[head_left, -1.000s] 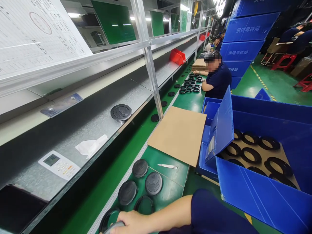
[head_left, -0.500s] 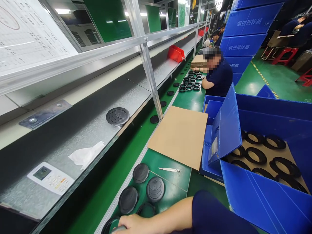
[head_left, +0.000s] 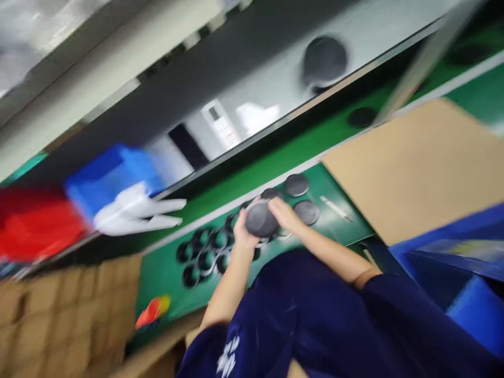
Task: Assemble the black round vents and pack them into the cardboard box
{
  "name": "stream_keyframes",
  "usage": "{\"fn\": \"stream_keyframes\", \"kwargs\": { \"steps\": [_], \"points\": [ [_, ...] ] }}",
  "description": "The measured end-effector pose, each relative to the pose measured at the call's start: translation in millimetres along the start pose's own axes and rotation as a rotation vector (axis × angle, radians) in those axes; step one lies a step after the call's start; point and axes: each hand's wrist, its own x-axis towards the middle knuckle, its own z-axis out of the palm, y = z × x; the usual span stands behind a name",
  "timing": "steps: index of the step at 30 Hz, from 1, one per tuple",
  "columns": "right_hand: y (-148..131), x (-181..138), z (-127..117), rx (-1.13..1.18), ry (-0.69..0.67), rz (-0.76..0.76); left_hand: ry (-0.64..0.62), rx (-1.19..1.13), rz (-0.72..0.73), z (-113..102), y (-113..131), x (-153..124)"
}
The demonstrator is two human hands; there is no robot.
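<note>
A round black vent (head_left: 261,218) is held up between my two hands over the green bench (head_left: 165,286). My left hand (head_left: 244,231) is closed round its left edge. On its upper right edge lies my right hand (head_left: 282,214), thumb and fingers gripping. Just beyond are more black discs, one (head_left: 296,185) near the bench's back edge and another (head_left: 307,211) by my right wrist. Several black rings (head_left: 184,275) lie together left of my left hand. A slim white utility knife (head_left: 335,208) rests to the right. Motion blur hides fine detail.
A cardboard sheet (head_left: 417,163) covers the bench at right, beside a blue box (head_left: 478,310). The shelf above carries a black disc (head_left: 325,60), white remote (head_left: 221,124), blue bin (head_left: 112,170), white glove (head_left: 134,210) and red bin (head_left: 39,226). Cardboard boxes (head_left: 63,310) fill the lower left.
My view has swung left and down. My right hand, earlier low over the rings, now grips the raised vent together with my left hand, which has come into view.
</note>
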Motion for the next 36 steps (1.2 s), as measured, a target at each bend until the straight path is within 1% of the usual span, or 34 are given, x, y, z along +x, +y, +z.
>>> {"fn": "stream_keyframes", "kwargs": {
  "steps": [1, 2, 4, 5, 7, 8, 9, 11, 13, 15, 17, 19, 21, 23, 25, 27, 29, 32, 36],
  "points": [
    [13.3, 7.9, 6.2, 0.042, -0.013, -0.009, 0.070, -0.037, 0.068, -17.8, 3.3, -18.7],
    [26.2, 13.7, 13.2, 0.074, -0.019, -0.003, 0.112, -0.070, 0.113, -30.5, 5.0, -30.9],
    [45.1, 15.7, 21.7, 0.132, 0.043, -0.017, 0.128, -0.128, 0.128, -43.9, 5.8, -39.7],
    [49.7, 12.4, 21.8, 0.136, 0.092, -0.062, 0.116, -0.150, 0.111, -46.6, 5.2, -39.8],
    [50.4, 1.3, 16.7, 0.078, 0.162, -0.220, 0.099, -0.181, 0.091, -48.8, 3.0, -38.6],
    [48.0, -4.7, 13.7, 0.019, 0.160, -0.309, 0.089, -0.194, 0.085, -50.0, 1.7, -38.8],
    [45.2, -10.1, 11.7, -0.050, 0.127, -0.381, 0.077, -0.207, 0.073, -52.1, 0.6, -39.9],
    [40.9, -18.3, 12.1, -0.145, 0.025, -0.449, 0.052, -0.232, 0.015, -59.4, -1.0, -44.1],
    [41.0, -23.7, 18.7, -0.155, -0.077, -0.456, 0.035, -0.247, -0.061, -69.1, -2.7, -49.8],
    [45.4, -28.6, 29.1, -0.096, -0.131, -0.411, 0.038, -0.252, -0.082, -78.8, -6.0, -56.2],
    [51.4, -34.0, 40.2, 0.014, -0.108, -0.308, 0.037, -0.262, -0.034, -87.0, -11.8, -63.2],
    [56.3, -39.8, 48.9, 0.114, -0.052, -0.184, 0.012, -0.284, 0.009, -93.1, -19.6, -70.9],
    [58.5, -45.8, 53.2, 0.142, -0.015, -0.120, -0.020, -0.305, -0.004, -97.0, -27.1, -78.1],
    [58.0, -51.8, 52.7, 0.046, 0.005, -0.169, -0.015, -0.320, -0.037, -99.2, -32.1, -83.8],
    [55.9, -56.9, 49.2, -0.111, 0.011, -0.293, 0.014, -0.330, -0.060, -100.6, -33.5, -87.5],
    [53.9, -60.2, 45.4, -0.243, -0.013, -0.414, 0.035, -0.331, -0.057, -102.2, -32.2, -90.1],
    [52.9, -61.3, 43.8, -0.314, -0.054, -0.483, 0.041, -0.317, -0.052, -104.7, -29.9, -92.4],
    [53.5, -60.2, 47.0, -0.361, -0.120, -0.513, 0.059, -0.272, -0.047, -109.2, -28.3, -96.7],
    [53.6, -58.0, 54.3, -0.315, -0.185, -0.503, 0.050, -0.191, -0.109, -113.2, -31.0, -103.2]
  ]
}}
